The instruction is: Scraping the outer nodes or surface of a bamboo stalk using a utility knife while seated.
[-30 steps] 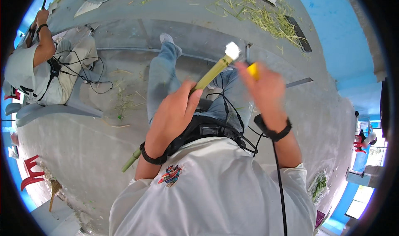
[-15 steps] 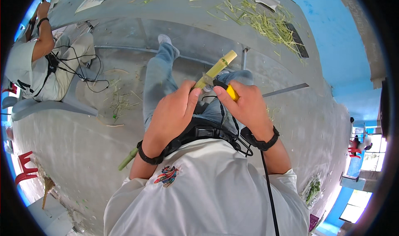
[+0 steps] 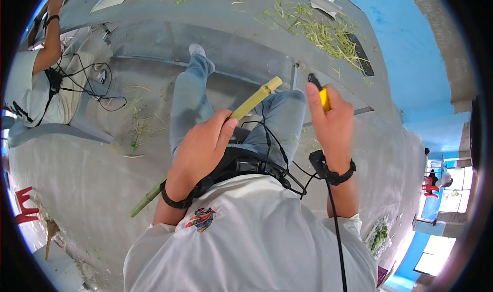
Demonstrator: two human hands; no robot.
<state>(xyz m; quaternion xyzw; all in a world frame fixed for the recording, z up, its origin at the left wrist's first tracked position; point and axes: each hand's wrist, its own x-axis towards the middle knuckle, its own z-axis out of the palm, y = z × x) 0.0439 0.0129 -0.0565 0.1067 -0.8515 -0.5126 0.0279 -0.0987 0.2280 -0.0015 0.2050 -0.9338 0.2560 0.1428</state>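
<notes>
My left hand [image 3: 200, 148] grips a long green-yellow sugarcane stalk [image 3: 255, 98] near its middle; the stalk slants from lower left up to a pale cut end at the upper right, over my jeans-clad legs. My right hand [image 3: 331, 120] is raised to the right of the stalk's tip, closed on a small yellow-handled peeler [image 3: 322, 97] with a dark head. The tool is apart from the stalk. Both wrists wear black bands, and a black cable runs down from the right one.
Green peel strips [image 3: 323, 32] litter the grey concrete floor ahead. Another person [image 3: 38, 81] in a light shirt sits at the left with black cables beside them. A red chair [image 3: 20, 210] stands at the lower left. A blue wall [image 3: 411, 45] rises on the right.
My right hand has pulled the peeler off the stalk and swung it out to the right. The stalk's tip has stayed pointing up and to the right in my left hand.
</notes>
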